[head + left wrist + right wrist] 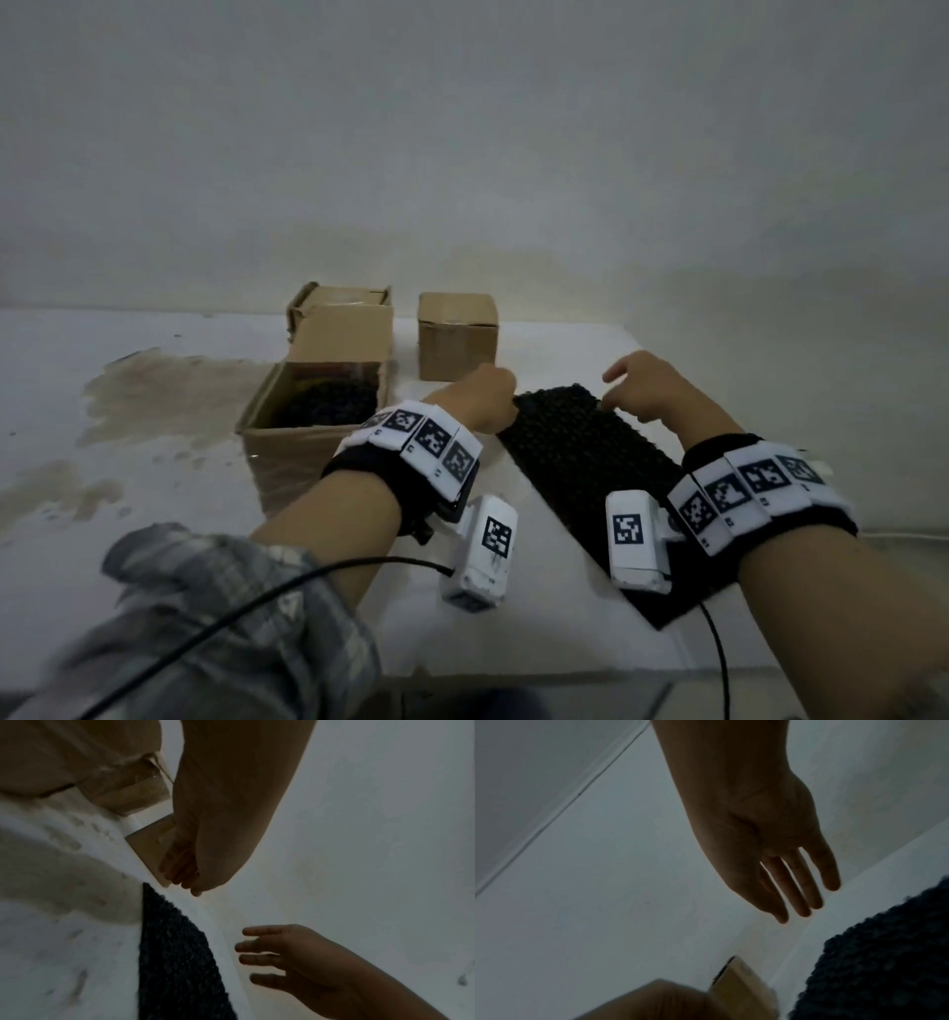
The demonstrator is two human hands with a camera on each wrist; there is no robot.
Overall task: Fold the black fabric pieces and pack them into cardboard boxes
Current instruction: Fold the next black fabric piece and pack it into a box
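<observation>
Head view shows a long black knitted fabric strip [580,462] lying flat on the white counter [539,642], running from near the person out toward the wall, with both hands at its far end. The left hand [485,403] sits at the far left corner; its fingers [180,866] look loosely curled in the left wrist view, and I cannot tell whether they pinch the fabric. The right hand [649,390] hovers just over the far right edge with fingers [805,882] straight and spread, holding nothing. To the left stands an open brown cardboard box [303,437] with dark fabric already inside, a flapped cardboard box [341,318] behind it and a small closed cardboard box [457,336] beside that. The step in hand seems to be the start of a fold: next, both far corners need a firm grip so the end can be brought back evenly toward the near end
</observation>
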